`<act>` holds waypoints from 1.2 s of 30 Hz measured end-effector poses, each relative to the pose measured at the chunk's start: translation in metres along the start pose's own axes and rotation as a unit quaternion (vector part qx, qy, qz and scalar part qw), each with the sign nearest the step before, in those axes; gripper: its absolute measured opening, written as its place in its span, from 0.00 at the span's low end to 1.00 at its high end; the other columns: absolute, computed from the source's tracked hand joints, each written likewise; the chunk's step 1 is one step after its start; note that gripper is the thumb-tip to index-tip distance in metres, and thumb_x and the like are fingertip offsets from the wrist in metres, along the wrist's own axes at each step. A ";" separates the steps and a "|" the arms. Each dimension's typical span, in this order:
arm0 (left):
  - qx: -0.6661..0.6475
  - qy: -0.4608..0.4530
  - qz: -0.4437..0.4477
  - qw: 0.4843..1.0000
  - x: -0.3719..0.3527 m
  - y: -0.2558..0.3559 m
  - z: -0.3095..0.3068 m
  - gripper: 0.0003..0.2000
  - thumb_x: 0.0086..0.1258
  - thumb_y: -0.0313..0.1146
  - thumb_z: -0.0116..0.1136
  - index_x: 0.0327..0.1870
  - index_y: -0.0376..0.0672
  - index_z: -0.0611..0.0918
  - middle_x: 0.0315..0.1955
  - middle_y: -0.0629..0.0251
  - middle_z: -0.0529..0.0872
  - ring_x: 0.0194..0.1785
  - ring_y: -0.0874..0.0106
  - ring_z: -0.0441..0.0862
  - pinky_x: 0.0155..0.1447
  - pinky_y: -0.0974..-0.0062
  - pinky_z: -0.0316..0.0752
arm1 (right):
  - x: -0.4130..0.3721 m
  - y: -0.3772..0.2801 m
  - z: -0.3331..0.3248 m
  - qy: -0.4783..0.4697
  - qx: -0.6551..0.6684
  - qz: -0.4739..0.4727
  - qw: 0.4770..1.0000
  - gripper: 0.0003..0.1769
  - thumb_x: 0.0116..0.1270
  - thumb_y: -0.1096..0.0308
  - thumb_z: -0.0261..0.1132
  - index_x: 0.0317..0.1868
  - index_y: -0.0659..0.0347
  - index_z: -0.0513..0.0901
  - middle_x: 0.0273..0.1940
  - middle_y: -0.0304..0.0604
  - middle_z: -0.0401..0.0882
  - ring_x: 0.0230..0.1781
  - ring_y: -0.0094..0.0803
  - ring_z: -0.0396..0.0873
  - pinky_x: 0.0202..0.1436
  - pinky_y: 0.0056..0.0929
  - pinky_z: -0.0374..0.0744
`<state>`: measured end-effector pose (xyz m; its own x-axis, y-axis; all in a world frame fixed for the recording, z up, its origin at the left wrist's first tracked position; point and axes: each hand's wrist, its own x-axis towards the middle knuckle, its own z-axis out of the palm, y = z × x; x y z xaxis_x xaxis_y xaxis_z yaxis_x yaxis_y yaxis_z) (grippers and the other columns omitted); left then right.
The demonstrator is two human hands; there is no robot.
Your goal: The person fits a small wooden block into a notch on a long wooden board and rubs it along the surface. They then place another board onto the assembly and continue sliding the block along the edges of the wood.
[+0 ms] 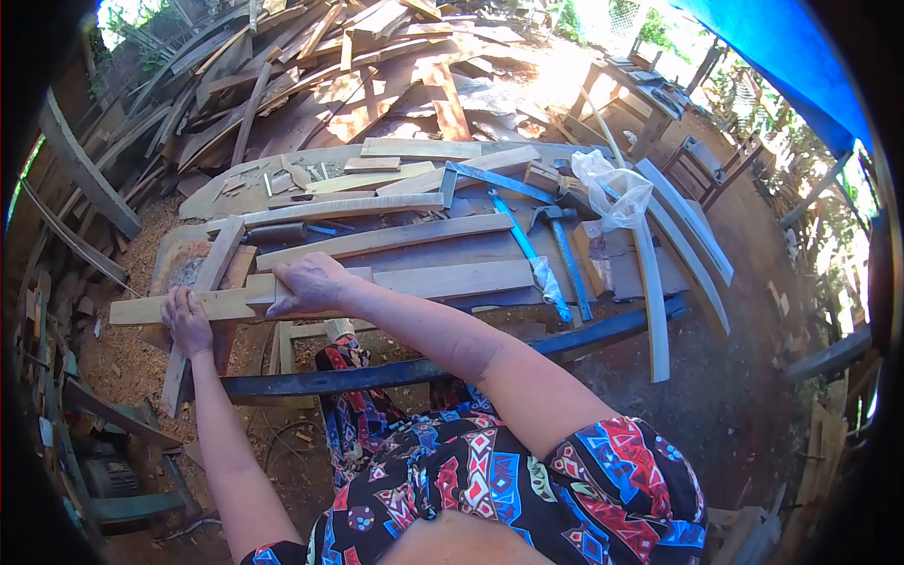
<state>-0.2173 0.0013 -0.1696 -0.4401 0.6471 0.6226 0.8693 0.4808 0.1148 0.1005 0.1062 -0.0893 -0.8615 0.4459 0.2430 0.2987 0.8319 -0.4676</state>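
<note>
Patterned shirt (490, 471): foreground, at the near side of the workbench (471, 252).
Left hand (188, 322): fingers curled over a pale board (452, 279) near its left end; pressure cannot be told.
Right hand (309, 282): clasped over a short wooden block (262, 289) against the board.
Board's left end: juts past a crossing slat (220, 252), clear on its tip.
Board's right end: stops just beside a blue bar (524, 240), with a hammer (562, 254) near.
Far edge: a long beam (386, 240) lies close beyond the right hand, little room between.
Open room: bare floor (753, 377) right of the bench.
</note>
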 end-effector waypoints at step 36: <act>-0.010 0.017 0.005 1.000 -0.001 0.001 0.000 0.12 0.74 0.40 0.47 0.49 0.48 0.80 0.59 0.64 0.75 0.66 0.55 0.65 0.69 0.59 0.61 | 0.002 0.000 0.000 -0.013 0.006 0.017 1.000 0.38 0.61 0.33 0.58 0.40 0.68 0.76 0.32 0.61 0.82 0.37 0.56 0.82 0.44 0.48 0.77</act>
<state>-0.2160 0.0015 -0.1699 -0.4237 0.6305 0.6503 0.8780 0.4624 0.1237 0.0987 0.1071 -0.0887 -0.8613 0.4651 0.2045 0.3231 0.8120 -0.4861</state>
